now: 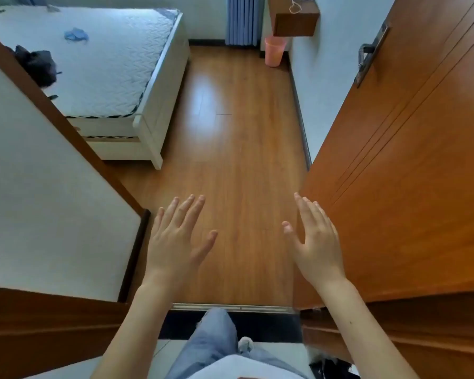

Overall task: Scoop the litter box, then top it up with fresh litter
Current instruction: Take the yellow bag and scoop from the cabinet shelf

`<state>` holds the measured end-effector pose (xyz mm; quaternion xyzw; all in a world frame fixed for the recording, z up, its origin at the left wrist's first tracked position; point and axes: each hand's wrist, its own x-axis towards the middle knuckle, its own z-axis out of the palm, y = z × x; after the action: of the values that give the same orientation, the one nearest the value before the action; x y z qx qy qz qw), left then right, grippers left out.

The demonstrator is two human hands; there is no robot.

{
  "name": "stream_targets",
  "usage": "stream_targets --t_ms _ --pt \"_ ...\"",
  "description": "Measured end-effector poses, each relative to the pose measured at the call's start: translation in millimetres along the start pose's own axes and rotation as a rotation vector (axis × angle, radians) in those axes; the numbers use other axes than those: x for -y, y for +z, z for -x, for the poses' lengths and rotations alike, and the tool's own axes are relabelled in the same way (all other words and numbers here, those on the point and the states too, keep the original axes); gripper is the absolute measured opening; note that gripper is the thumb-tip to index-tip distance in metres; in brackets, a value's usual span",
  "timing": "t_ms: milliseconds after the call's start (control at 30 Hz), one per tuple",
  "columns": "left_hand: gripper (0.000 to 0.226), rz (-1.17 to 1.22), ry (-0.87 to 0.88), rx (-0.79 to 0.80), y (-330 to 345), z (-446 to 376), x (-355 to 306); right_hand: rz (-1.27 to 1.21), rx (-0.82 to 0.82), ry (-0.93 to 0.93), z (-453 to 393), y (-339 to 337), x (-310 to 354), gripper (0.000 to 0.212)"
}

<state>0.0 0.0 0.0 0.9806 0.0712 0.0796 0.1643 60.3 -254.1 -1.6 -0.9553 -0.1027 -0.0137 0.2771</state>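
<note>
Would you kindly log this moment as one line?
stage: bedroom doorway | left hand: open, empty | right hand: open, empty | litter box: not in view

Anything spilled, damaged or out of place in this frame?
Nothing spilled or broken. The odd part: no litter box, scoop or litter is in view. Both the left hand and right hand are open and empty at a bedroom doorway. Loose dark items lie on the bare mattress.
</note>
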Motion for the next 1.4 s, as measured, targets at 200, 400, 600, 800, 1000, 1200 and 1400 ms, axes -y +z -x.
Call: stream_targets --t_ms 200,400,600,800,1000,1200,1400 --pt "0.068 0.015 -0.008 -0.030 11.4 -54.2 7.3 0.018 -0.015 0.027 -61.2 8.2 -14.3 0.066" --pt "0.067 0.044 0.028 -0.045 36.5 -148.6 23.5 0.016 -0.043 0.013 -154.5 34.8 -13.3 0.064" --pt "0.068 0.072 0.049 -0.056 37.4 -277.9 46.0 0.023 -0.083 -0.007 -276.8 46.8 5.6 0.063" --pt "0.073 0.075 0.095 -0.063 23.3 -406.7 62.4 0.017 -0.159 0.033 -390.3 38.1 7.7 0.062" --pt "0.074 0.096 0.111 -0.020 41.1 -498.4 54.6 0.016 -0.175 0.072 -481.6 36.2 -5.2 0.064" --pt "0.075 0.058 0.102 0.001 85.3 -613.5 40.0 0.028 -0.162 0.060 -602.9 48.1 -43.1 0.064" --pt "0.070 0.034 0.069 -0.035 100.2 -751.1 14.4 0.027 -0.168 -0.012 -748.7 31.2 -66.7 0.064"
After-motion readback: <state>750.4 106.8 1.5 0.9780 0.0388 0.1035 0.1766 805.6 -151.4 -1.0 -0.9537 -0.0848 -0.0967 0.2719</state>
